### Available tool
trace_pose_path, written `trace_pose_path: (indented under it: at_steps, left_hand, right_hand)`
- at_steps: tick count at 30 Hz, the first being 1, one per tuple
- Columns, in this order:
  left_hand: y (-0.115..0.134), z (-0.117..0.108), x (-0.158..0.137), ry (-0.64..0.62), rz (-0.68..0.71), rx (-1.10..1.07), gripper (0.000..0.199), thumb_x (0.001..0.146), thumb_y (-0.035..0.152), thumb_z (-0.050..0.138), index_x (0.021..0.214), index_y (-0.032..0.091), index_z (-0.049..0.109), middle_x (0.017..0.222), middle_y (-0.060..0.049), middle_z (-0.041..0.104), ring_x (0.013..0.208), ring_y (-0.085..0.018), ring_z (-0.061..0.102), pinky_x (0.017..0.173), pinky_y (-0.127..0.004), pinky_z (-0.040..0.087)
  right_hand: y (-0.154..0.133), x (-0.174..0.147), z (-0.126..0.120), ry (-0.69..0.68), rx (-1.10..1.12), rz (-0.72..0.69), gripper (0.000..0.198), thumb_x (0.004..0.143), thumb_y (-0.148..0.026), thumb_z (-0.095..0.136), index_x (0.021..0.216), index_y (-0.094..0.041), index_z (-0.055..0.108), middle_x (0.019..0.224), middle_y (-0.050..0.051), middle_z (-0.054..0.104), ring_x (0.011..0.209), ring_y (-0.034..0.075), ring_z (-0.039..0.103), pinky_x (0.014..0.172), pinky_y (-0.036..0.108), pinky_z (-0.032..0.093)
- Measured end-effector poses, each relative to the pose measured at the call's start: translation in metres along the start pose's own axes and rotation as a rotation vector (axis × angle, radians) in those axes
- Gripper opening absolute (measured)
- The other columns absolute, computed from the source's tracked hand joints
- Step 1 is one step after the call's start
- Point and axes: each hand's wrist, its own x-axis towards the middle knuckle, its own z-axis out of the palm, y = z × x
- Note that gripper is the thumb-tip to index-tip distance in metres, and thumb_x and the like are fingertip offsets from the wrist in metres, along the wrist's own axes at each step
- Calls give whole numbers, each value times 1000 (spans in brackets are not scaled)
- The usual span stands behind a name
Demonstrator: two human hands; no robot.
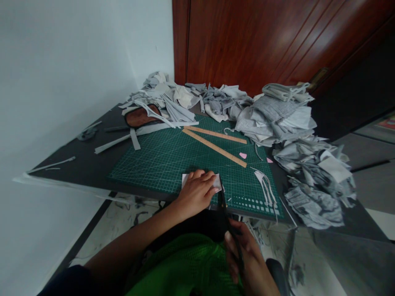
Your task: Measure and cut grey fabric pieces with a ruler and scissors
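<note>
My left hand lies flat, fingers stretched out, on a small whitish piece of cloth or paper at the near edge of the green cutting mat. Most of that piece is covered by the hand. A pair of black scissors is gripped in my right hand, just off the table's front edge. The blades reach up to the right edge of the whitish piece; whether they are open or closed is unclear.
Two wooden rulers form a narrow V on the mat. Pale strips and pink scraps lie at right. Grey cloth heaps line the back and right. A brown, dark-edged piece sits at back left, near a wall.
</note>
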Motion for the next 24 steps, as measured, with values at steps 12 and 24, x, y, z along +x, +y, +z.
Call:
trace_pose_path:
  at_steps: [12,24]
  left_hand:
    - [1,0,0,12,5,16,26,104,36,57,127,25,59,130,-3,65,117,-27,53,94,-44,41]
    - [3,-2,1,-3,-13,7,23,104,35,58,123,23,60,126,-3,66,116,-27,54,95,-44,41]
  right_hand:
    - [-16,8,-4,0,21,11,62,77,-67,82,114,-25,53,59,-12,50,37,4,32,32,14,26]
    - [-19,14,-1,-16,-35,-22,63,77,-66,82,116,-25,53,63,-12,51,37,4,34,31,14,27]
